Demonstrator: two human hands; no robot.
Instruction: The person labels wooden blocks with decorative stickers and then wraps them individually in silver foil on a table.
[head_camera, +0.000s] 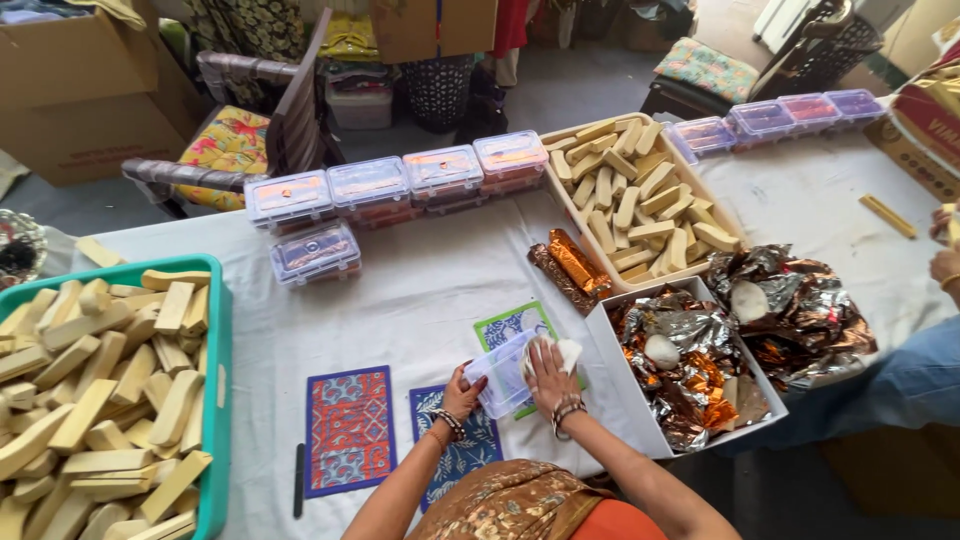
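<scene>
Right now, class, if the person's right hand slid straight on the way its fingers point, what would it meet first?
The right hand points up the table; past the white cloth it presses on the clear plastic box, probably the green patterned card, though depth is unclear.

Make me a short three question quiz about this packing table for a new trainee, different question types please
1. True or false: the left hand holds the clear plastic box.
2. What does the right hand press into that box? A) white cloth B) foil wrapper C) wooden block
3. Fill in: the green crate at the table's left is full of pale ____ blocks.

Key: 1 true. 2 A, the white cloth. 3 wooden, like the wooden blocks heaped inside.
</scene>
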